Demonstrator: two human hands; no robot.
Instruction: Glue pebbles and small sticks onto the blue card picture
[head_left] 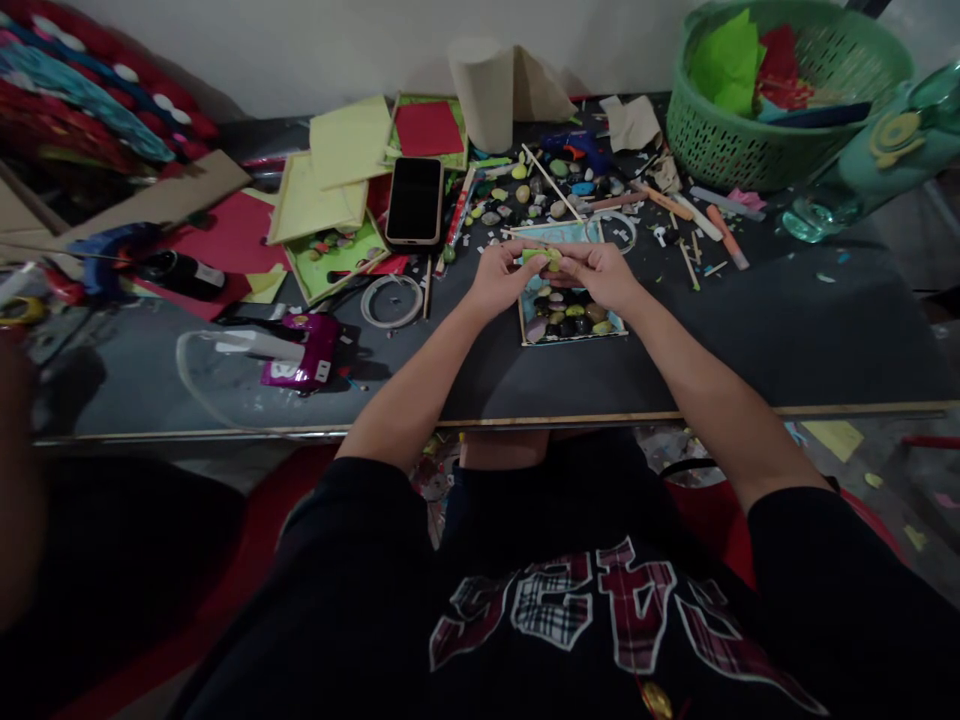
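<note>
My left hand point(504, 276) and my right hand point(604, 274) meet over a small framed picture. Between their fingertips they pinch a small yellow-green piece point(551, 258), perhaps folded paper; its exact kind is too small to make out. Beneath the hands lies the light-blue panel point(559, 232), edged with thin sticks. Dark, yellowish and grey pebbles point(576, 322) cover its near part. The fingers hide the middle of the panel.
Loose pebbles, sticks and markers point(727, 238) litter the table's back. A phone point(415, 200), a purple electrical adapter point(301, 350) and a wire coil point(391, 301) lie left. A green basket point(787, 150) and a glass bottle point(862, 165) stand right. Another person's arm point(16, 480) shows far left.
</note>
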